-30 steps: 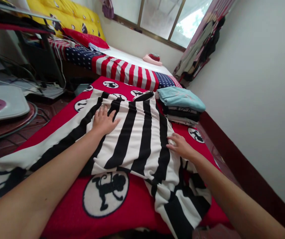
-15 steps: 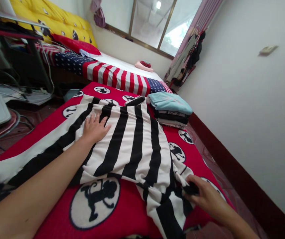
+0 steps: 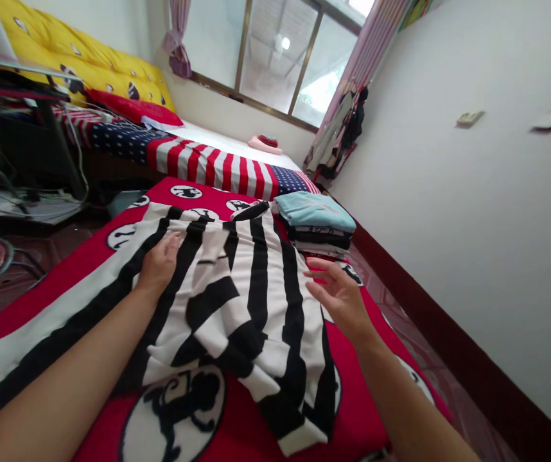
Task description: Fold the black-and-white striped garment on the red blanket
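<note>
A black-and-white striped garment [image 3: 251, 282] lies spread on a red blanket [image 3: 367, 417] printed with white monkey circles. One sleeve is folded across its front. My left hand [image 3: 158, 264] rests flat on the garment's left part, fingers stretched out. My right hand [image 3: 338, 295] hovers open just above the garment's right edge, fingers apart, holding nothing.
A stack of folded clothes [image 3: 316, 221] with a light blue piece on top sits at the blanket's far right. Behind lies a bed with a stars-and-stripes cover [image 3: 208, 160] and yellow cushions [image 3: 78, 58]. A white wall [image 3: 472, 212] runs along the right; cables and a stand [image 3: 29, 160] are left.
My right hand gripped the lower right sleeve, carried it over the garment's front and let go; it now hovers open. My left hand slid a little left.
</note>
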The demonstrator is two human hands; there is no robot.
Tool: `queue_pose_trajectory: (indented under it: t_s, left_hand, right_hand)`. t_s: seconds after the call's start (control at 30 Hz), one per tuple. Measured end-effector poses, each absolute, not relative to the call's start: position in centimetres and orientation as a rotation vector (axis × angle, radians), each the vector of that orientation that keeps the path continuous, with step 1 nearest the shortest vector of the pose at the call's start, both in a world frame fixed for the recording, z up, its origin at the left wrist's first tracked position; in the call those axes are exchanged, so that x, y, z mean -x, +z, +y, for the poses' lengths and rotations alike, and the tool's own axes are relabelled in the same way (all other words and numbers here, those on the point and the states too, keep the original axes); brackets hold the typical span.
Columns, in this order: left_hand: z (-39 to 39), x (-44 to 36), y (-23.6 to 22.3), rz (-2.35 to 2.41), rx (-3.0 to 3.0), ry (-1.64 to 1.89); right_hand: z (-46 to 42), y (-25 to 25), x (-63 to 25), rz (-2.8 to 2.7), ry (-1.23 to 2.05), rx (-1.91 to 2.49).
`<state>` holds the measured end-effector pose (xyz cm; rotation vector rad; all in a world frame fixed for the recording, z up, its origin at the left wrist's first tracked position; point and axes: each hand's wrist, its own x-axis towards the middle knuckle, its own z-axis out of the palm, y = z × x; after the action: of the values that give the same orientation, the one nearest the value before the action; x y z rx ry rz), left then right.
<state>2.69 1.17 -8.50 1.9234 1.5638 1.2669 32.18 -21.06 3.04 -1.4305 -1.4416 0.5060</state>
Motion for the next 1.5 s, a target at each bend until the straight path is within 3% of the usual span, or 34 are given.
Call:
queue_pose_trajectory:
  t_s: [0.07,0.13,0.4,0.77,0.97,1.17,1.37,1.5]
  left_hand:
    - [1.1,-2.7,-8.5,1.553,-1.886,1.281]
    - [1.0,-2.8,-8.5,1.563,-1.856,1.279]
    - [0.6,-3.1,-7.9,1.656,-1.867,1.171]
    - [0.5,-3.1,-7.9,1.647,-1.868,1.175]
    - [0.4,-3.2,-7.7,1.653,-1.866,1.184]
    - [0.6,-3.2,-8.1,1.639,-1.880,1.192]
    - [0.8,-3.2,-8.3,1.654,-1.868,1.190]
    - [0.9,-3.2,-8.3,1.649,-1.881,1.186]
  right_hand:
    - [-20.4,-0.1,-34.9,-1.398,0.134,1.660]
    - [-20.5,-2.6,-37.7,-1.311,0.073,1.874]
    - [-20.6,-6.3,-39.3,-1.170,0.595,2.013]
    - [-19.1,-4.9,-34.9,-0.428,1.273,1.391]
    - [-19.2,-5.1,-36.8,-0.352,1.122,1.321]
    - [-20.0,-4.6,-37.8,-0.488,1.260,1.214]
    - [-20.5,-5.6,-41.6,-0.344,0.960,1.181]
    - [-19.3,-4.8,-42.8,-0.324,1.024,1.260]
